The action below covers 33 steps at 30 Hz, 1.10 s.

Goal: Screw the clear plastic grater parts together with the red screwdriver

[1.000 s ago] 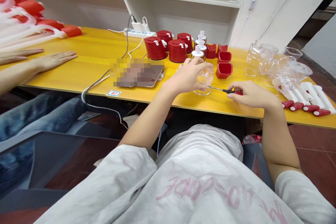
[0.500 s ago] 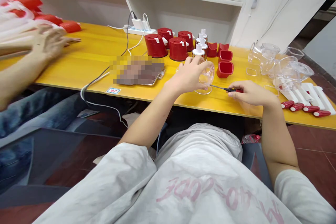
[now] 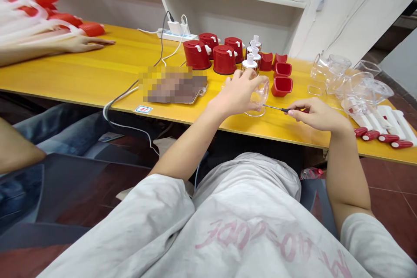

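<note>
My left hand [image 3: 237, 92] grips a transparent plastic cup [image 3: 259, 97] from above, its fingers wrapped over the upper side. My right hand [image 3: 317, 115] pinches a small red-handled screwdriver [image 3: 276, 108]. Its thin metal shaft points left, and the tip reaches the lower right side of the cup. Both hands are held just above the yellow wooden table [image 3: 81, 69], close together near its front edge. The cup's far side is partly hidden behind my left fingers.
Red lidded containers [image 3: 224, 59], white-capped bottles [image 3: 250, 64] and red cups [image 3: 282, 87] stand beyond my hands. Transparent parts [image 3: 345, 80] and red-and-white pieces [image 3: 379, 134] lie to the right. A co-worker's hand [image 3: 86, 43] rests at far left. A pixelated object [image 3: 172, 87] lies mid-table.
The co-worker's hands have shifted: one now lies flat near the red-and-white pile, the other arm has dropped below the table edge. My hands stay nearly still, with the screwdriver tip at the cup.
</note>
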Each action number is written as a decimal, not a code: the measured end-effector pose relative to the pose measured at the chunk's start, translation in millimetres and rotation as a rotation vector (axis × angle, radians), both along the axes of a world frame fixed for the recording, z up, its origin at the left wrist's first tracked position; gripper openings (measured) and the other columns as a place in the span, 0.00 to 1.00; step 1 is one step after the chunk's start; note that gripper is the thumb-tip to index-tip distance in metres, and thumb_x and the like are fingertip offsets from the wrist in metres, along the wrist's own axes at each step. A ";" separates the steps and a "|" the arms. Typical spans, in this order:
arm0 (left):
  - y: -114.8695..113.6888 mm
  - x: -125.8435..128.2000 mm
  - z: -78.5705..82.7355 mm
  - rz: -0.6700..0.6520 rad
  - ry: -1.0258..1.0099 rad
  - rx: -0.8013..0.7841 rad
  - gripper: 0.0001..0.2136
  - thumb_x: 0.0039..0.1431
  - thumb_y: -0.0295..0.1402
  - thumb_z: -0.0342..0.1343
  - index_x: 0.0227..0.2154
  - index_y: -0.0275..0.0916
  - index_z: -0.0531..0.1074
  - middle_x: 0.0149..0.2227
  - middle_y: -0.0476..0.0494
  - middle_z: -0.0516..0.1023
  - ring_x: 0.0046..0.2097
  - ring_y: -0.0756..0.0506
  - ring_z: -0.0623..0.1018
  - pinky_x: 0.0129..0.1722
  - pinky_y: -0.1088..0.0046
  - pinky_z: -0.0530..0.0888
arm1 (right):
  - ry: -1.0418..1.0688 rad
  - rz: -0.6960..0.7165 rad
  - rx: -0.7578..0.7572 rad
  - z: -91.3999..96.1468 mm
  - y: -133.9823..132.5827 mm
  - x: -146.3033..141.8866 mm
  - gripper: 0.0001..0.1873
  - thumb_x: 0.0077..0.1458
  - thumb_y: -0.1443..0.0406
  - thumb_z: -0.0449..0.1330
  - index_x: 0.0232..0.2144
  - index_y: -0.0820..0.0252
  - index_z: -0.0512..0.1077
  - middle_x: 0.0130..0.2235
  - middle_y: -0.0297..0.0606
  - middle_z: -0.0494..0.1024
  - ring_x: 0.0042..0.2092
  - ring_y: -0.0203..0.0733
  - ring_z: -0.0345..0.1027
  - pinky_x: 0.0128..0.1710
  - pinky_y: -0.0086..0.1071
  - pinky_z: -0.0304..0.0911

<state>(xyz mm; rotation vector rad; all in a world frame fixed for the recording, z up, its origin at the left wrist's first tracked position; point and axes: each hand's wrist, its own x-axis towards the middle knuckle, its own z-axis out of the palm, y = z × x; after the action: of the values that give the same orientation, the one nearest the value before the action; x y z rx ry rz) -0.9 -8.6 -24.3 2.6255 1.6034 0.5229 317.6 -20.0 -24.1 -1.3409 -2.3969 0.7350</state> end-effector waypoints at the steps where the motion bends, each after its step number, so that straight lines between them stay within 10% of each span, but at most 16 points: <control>1: -0.9 0.5 1.0 0.004 0.004 -0.005 0.48 0.69 0.37 0.85 0.87 0.48 0.71 0.81 0.24 0.72 0.75 0.15 0.76 0.75 0.28 0.79 | 0.016 0.009 -0.031 -1.0 1.6 0.8 0.24 0.72 0.40 0.67 0.36 0.51 0.82 0.34 0.37 0.83 0.35 0.46 0.69 0.40 0.44 0.64; 7: -4.9 4.7 2.9 0.029 0.011 -0.005 0.48 0.70 0.40 0.83 0.88 0.51 0.70 0.81 0.26 0.73 0.76 0.15 0.75 0.74 0.27 0.79 | 0.009 0.003 -0.232 -6.6 11.5 4.8 0.36 0.71 0.29 0.67 0.42 0.53 0.88 0.31 0.38 0.85 0.30 0.43 0.64 0.35 0.42 0.60; 14: -6.8 6.4 4.6 0.034 0.037 -0.004 0.48 0.71 0.40 0.82 0.89 0.50 0.69 0.82 0.27 0.73 0.76 0.15 0.75 0.75 0.29 0.80 | -0.067 0.021 0.014 -2.5 4.5 1.6 0.30 0.75 0.38 0.63 0.33 0.52 0.84 0.30 0.35 0.81 0.33 0.45 0.67 0.38 0.42 0.63; 23: -9.9 5.7 5.2 0.031 0.040 0.019 0.48 0.72 0.41 0.84 0.89 0.49 0.70 0.81 0.27 0.74 0.76 0.17 0.76 0.74 0.31 0.81 | -0.079 -0.007 0.194 -5.9 -3.6 1.3 0.23 0.78 0.51 0.63 0.53 0.54 0.96 0.57 0.45 0.98 0.53 0.63 0.92 0.55 0.50 0.81; 33: -8.2 3.8 4.7 0.019 0.024 0.028 0.48 0.69 0.38 0.85 0.87 0.48 0.72 0.80 0.26 0.75 0.74 0.17 0.78 0.71 0.34 0.82 | -0.157 -0.008 0.296 -4.2 -10.4 0.5 0.22 0.81 0.53 0.63 0.56 0.55 0.95 0.54 0.49 0.98 0.50 0.63 0.92 0.52 0.48 0.77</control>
<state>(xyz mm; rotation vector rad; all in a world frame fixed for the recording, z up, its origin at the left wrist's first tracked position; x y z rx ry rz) 3.0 -16.8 -19.6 2.6497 1.6409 0.5202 318.1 -30.4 -28.4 -1.3242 -2.4960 0.2649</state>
